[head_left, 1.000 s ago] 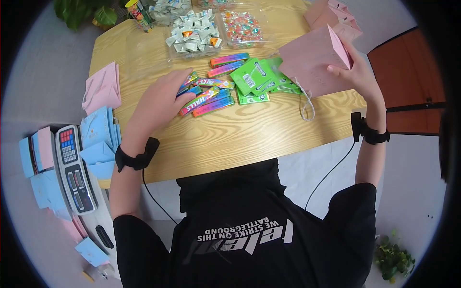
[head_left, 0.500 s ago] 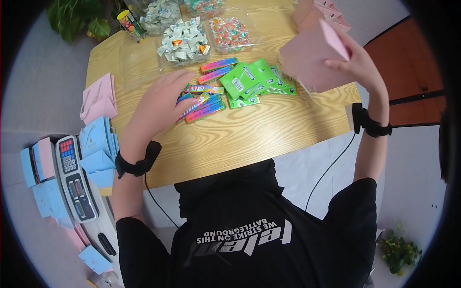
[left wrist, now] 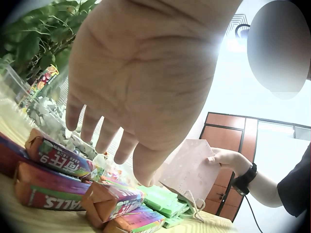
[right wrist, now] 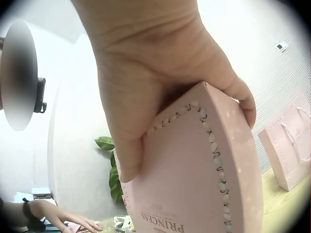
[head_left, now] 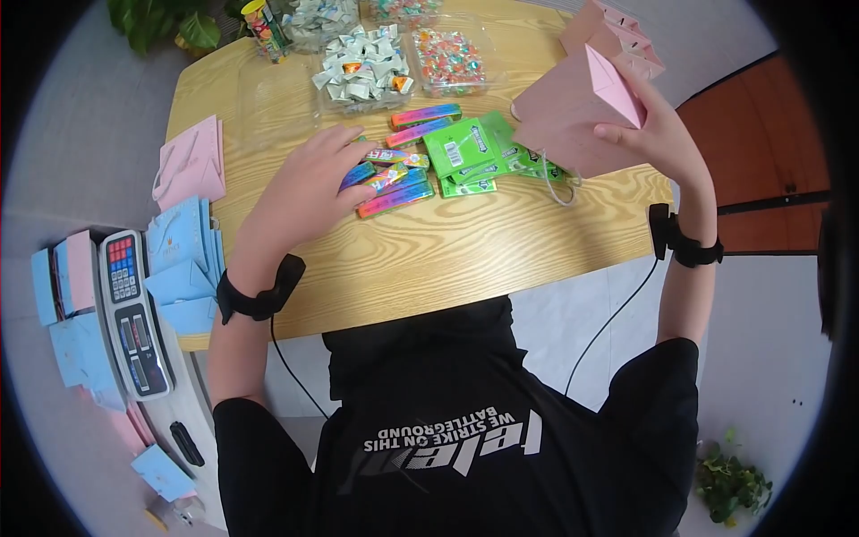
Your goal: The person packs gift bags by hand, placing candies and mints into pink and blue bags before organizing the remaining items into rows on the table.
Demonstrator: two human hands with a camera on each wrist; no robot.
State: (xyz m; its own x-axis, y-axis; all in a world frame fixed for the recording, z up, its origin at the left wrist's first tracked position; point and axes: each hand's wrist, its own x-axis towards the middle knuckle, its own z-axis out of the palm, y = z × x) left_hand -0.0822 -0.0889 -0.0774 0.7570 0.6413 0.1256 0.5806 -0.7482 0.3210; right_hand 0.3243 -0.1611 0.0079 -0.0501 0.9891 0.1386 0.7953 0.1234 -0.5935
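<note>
My left hand [head_left: 304,188] is spread over a group of rainbow-coloured Halls candy sticks [head_left: 394,199], its fingers extended and partly covering them. In the left wrist view the palm faces the camera, and the Halls sticks [left wrist: 51,187] lie below the fingertips. My right hand [head_left: 667,134] grips a pink paper gift bag [head_left: 568,112] around its base end, thumb on one face and fingers on the other. The bag is tipped upside down, its white cord handle [head_left: 559,195] hanging by a heap of green candy packets [head_left: 455,150]. "PRINCESS" shows inverted on the bag [right wrist: 180,184].
Clear plastic boxes of wrapped white candies [head_left: 362,76] and colourful candies [head_left: 447,61] stand at the back, near a yellow-lidded tube [head_left: 264,31]. More pink bags [head_left: 617,40] stand back right. Left are a pink bag [head_left: 192,161], blue bags [head_left: 183,259] and a scale [head_left: 134,313].
The pink bag has swung about and tilted further in my right hand, its cord handle shifting. My left hand now covers more of the Halls sticks. The green packets have shifted slightly.
</note>
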